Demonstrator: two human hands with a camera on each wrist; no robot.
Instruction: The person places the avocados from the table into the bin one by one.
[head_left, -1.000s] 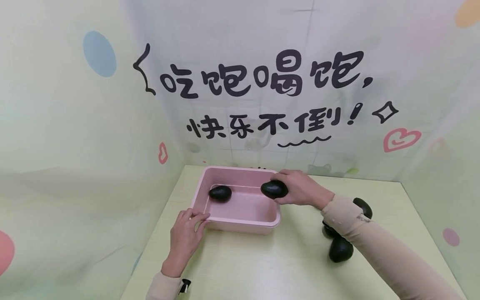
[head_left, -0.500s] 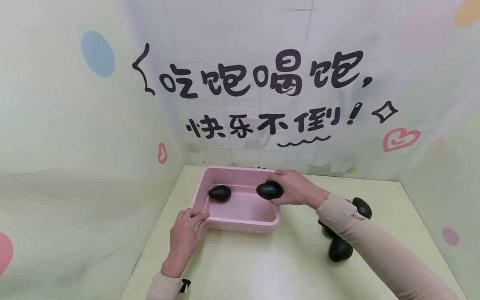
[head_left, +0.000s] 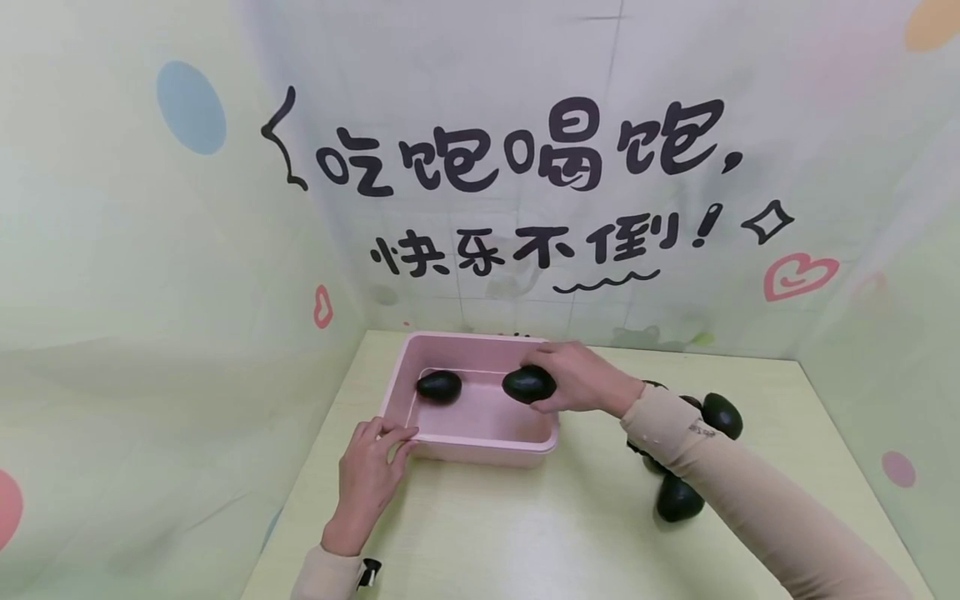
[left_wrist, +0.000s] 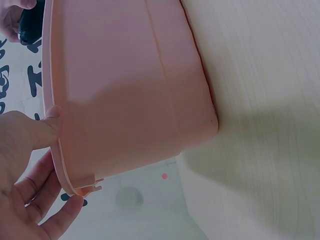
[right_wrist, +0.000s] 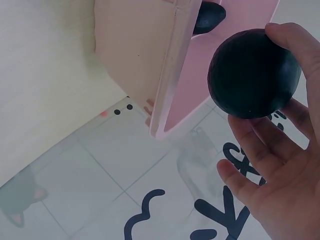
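A dark, glossy avocado (head_left: 529,383) is held by my right hand (head_left: 581,377) over the right part of a pink plastic bin (head_left: 480,455). In the right wrist view the thumb lies on one side of this avocado (right_wrist: 254,74) and fingers on the other. Another avocado (head_left: 439,386) lies on the bin floor towards the left. My left hand (head_left: 370,471) grips the bin's front left corner. From the left wrist, the thumb shows on the rim (left_wrist: 56,150), with fingers round the corner.
On the table (head_left: 480,542), right of the bin, lie several more avocados, one at the front (head_left: 680,498) and one further back (head_left: 722,416). My right sleeve (head_left: 735,475) partly covers the group. Behind the bin rises a printed cloth wall (head_left: 525,308).
My right hand has moved left with its avocado, further over the inside of the bin. The left hand keeps its grip on the corner, and the bin stays in place.
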